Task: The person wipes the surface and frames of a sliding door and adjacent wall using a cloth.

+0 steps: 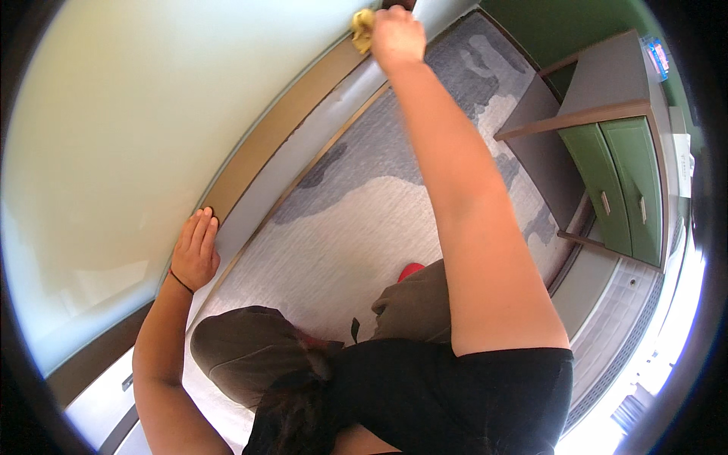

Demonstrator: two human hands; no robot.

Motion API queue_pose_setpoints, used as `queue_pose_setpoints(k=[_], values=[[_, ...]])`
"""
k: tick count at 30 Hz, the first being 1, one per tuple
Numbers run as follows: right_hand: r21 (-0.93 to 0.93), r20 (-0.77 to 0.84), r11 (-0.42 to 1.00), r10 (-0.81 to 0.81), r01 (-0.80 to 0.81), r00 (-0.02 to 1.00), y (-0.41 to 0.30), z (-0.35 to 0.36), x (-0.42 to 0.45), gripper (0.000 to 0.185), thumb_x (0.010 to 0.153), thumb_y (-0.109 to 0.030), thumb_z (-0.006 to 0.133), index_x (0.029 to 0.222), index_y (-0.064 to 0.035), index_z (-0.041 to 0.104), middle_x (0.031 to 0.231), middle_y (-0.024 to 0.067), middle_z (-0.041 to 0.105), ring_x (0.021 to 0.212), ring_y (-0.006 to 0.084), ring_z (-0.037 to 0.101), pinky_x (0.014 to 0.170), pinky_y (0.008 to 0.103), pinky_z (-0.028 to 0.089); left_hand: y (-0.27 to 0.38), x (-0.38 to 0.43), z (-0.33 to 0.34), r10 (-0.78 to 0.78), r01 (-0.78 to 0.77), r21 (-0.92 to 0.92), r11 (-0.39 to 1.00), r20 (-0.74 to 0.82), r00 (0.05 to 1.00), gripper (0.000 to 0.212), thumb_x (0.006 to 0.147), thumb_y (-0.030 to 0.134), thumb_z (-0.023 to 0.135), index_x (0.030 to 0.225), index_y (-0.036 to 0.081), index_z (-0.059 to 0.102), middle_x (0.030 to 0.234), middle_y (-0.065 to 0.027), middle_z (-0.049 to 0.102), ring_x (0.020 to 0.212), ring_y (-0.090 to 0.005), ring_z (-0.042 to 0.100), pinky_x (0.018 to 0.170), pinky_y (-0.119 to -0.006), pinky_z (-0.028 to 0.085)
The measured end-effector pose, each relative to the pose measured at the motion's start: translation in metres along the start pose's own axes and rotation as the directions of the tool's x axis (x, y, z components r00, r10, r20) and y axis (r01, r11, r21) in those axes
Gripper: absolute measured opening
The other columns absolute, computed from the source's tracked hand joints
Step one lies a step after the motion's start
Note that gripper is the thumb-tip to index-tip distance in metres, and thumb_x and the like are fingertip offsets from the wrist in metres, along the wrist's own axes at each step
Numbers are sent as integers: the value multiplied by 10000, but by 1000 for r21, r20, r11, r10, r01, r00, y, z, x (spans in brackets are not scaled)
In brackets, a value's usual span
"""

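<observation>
My right hand (pixel 399 35) grips a crumpled yellow cloth (pixel 362 31) at the top of the view. The cloth touches the far end of a brown frame rail (pixel 284 128) along the edge of a large glossy pale panel (pixel 142 114). My left hand (pixel 195 250) lies flat near the rail's closer end, fingers extended, holding nothing. A dark cord circles the left wrist. Below the rail runs a pale strip (pixel 301 149).
Under me is a grey and cream patterned rug (pixel 364 210). On the right stands a desk (pixel 608 74) with green drawers (pixel 634 187). A small colourful packet (pixel 658 58) sits on it. My bent knees (pixel 239 347) are close to the panel; bright light enters at lower right.
</observation>
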State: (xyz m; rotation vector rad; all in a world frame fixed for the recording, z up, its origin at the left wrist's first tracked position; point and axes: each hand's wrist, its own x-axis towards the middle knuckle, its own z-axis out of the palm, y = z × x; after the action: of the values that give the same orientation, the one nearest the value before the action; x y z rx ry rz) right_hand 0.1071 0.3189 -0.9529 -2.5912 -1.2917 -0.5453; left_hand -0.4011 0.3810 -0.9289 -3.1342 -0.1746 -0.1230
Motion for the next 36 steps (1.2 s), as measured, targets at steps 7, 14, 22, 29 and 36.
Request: queue_pose_setpoints(k=[7, 14, 22, 29, 36], values=[[41, -16, 997, 70, -69, 997, -14, -11, -33, 459, 936, -370, 532, 1297, -86, 514, 1265, 106, 552, 1201, 282, 492, 1009, 494, 337, -2, 1, 3, -2, 1, -36, 999, -19, 1000, 534, 724, -33, 540, 1254, -92, 501, 1368, -261, 476, 1235, -422, 484, 1053, -497, 407], [139, 68, 873, -479, 467, 875, -108, -40, -109, 556, 947, -428, 487, 1296, 3, 521, 1433, 173, 451, 1388, 318, 349, 1150, 515, 211, -2, 1, 4, -6, 4, -55, 998, -33, 999, 550, 716, -41, 554, 1263, -74, 502, 1372, -244, 482, 1236, -409, 488, 1053, -492, 408], [479, -97, 612, -676, 629, 731, -110, -56, -120, 393, 807, -127, 622, 1196, -183, 630, 1296, 44, 554, 1249, 220, 474, 979, 475, 354, 0, -4, 2, -52, 53, -45, 998, 19, 998, 580, 716, -40, 564, 1291, -61, 483, 1391, -237, 467, 1241, -410, 487, 1054, -489, 406], [58, -30, 995, -78, 80, 996, 25, -5, -23, 220, 846, -218, 597, 1042, -181, 690, 1158, 17, 577, 1063, 242, 543, 879, 445, 411, -2, 1, 1, -6, 6, -29, 1000, -6, 1000, 610, 707, -45, 544, 1311, -72, 461, 1399, -254, 451, 1255, -423, 472, 1057, -496, 397], [197, -140, 943, -244, 269, 960, -24, -19, -43, 342, 836, -397, 646, 1005, -102, 686, 1079, 71, 603, 1065, 261, 542, 879, 424, 414, 2, 1, 0, -27, 26, -15, 1000, -27, 999, 524, 750, -51, 544, 1271, -70, 496, 1366, -236, 494, 1226, -403, 504, 1026, -485, 429]])
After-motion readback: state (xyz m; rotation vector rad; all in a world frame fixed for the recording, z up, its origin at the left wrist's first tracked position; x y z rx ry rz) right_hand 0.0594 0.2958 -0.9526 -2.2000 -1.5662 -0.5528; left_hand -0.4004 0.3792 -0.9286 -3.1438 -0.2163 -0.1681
